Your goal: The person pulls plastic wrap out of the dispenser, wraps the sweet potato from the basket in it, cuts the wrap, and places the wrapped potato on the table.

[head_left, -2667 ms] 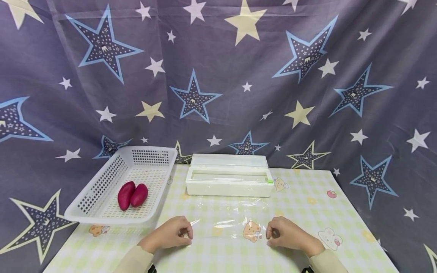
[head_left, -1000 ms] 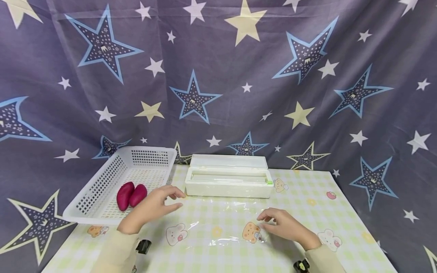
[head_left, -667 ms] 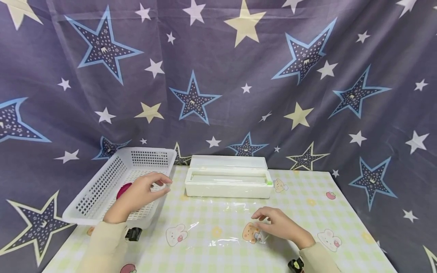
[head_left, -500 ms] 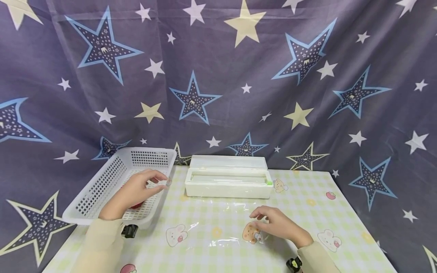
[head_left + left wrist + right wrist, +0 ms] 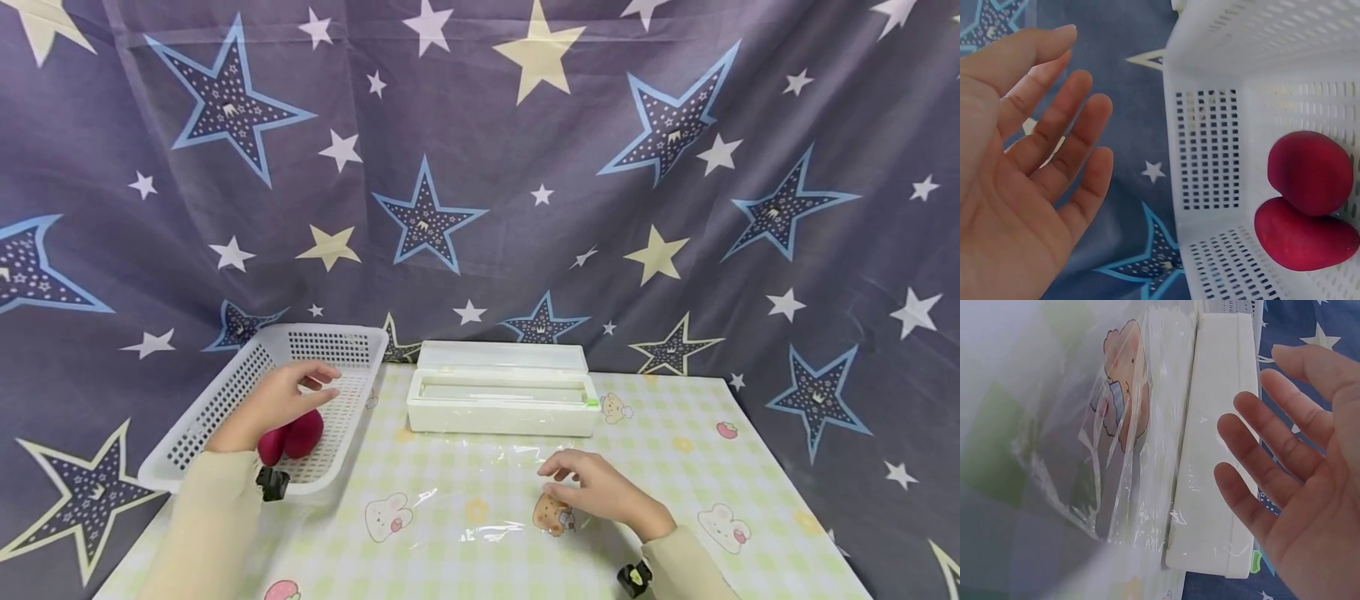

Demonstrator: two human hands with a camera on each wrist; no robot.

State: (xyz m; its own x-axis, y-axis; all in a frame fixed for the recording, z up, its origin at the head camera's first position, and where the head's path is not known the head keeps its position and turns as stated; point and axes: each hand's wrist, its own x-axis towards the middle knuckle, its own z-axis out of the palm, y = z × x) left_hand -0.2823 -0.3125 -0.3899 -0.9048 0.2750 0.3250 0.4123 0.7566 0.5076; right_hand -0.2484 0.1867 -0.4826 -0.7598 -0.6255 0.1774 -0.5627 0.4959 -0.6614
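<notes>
My left hand [image 5: 279, 402] hovers over the white perforated basket [image 5: 187, 477], fingers loosely bent and holding nothing. Beneath it lie two smooth, dark red sweet potatoes [image 5: 303, 435], partly covered by the hand in the head view. The left wrist view shows both whole, a rounder sweet potato [image 5: 1310, 172] against a longer sweet potato [image 5: 1304, 234]. My right hand [image 5: 598, 486], relaxed and holding nothing, hangs above the right part of a clear sheet of cling film [image 5: 491, 531]. That film stretches toward me from a white cling film box [image 5: 501, 419] whose lid stands raised.
A green-and-white checked tablecloth [image 5: 645, 575] with cartoon prints covers the table. Behind it hangs a dark star-patterned curtain [image 5: 480, 100]. The box's green slider [image 5: 592, 401] sits at its right end, and the basket is on the left.
Both hands, earlier pinched at the film's near corners, have let go. My left hand has moved left and away from me over the basket; the right has drifted slightly left and forward.
</notes>
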